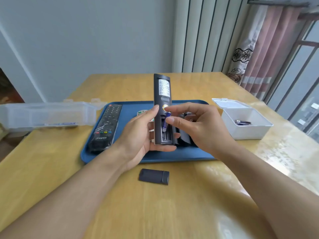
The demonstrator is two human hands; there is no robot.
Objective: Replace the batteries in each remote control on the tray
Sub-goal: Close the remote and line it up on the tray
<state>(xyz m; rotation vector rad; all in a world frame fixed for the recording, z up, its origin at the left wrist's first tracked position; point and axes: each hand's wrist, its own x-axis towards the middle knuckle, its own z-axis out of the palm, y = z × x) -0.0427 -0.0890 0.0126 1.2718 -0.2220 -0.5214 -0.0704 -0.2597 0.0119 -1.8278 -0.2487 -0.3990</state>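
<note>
Nearest, at 6 o'clock on the table (51, 169), the battery cover (154, 176) lies flat, probably set there to free both hands and keep it within reach.

Above the tray's (172, 156) near edge, the left hand (138, 135) wraps the lower end of the grey remote (162, 107), back side up, fingers curled under and around it. That grip likely steadies the open bay toward the camera. The remote's long axis runs from 6 to 12 o'clock, bay end near, label end far and raised.

The right hand (195, 125) comes in from 3 o'clock and pinches a blue battery (166, 121) between thumb and forefinger. The battery stands tilted, lower end in the bay, upper end lifted toward 1 o'clock; whether it is going in or coming out I cannot tell.

On the tray at 9 o'clock a black remote (105, 126) lies buttons up, pointing 12 to 6. Other remotes are mostly hidden behind the hands.

At 3 o'clock an open white box (246, 130) holds loose batteries. At 10 o'clock sits a clear case (46, 114).
</note>
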